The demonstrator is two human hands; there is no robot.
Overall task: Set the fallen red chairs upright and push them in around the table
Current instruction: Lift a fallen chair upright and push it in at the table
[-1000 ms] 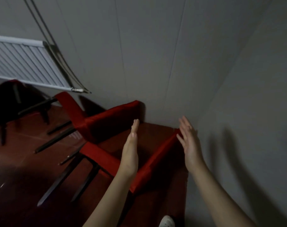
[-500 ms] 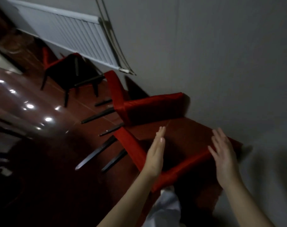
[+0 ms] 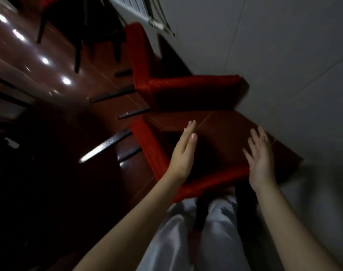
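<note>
- Left grip (image 3: 183, 155): fingers straight and together, palm turned edge-on toward the other grip, holding nothing.
- Right grip (image 3: 261, 163): fingers straight and slightly spread, palm facing the left grip, holding nothing.
- Both grips are apart from each other and held out over the near red chair (image 3: 211, 179).
- Near red chair lies tipped on its side on the floor (image 3: 215, 124), directly under and between the grips. One red panel runs below the left grip, the other passes under the right grip's palm.
- Contact: the right grip overlaps that red edge, but the picture is dim and blurred, so I can't tell if it touches. The left grip looks clear of the chair.
- Its dark legs (image 3: 106, 147) stick out sideways, away from the left grip's outer side.
- Far red chair (image 3: 186, 89) is also on its side, beyond the fingertips of both grips, its end against the wall (image 3: 284, 55).
- The wall runs along the right grip's outer side.
- A radiator (image 3: 131, 2) is on that wall, well beyond the far chair.
- White trousers (image 3: 176, 241) show below the wrists, between the two forearms.
</note>
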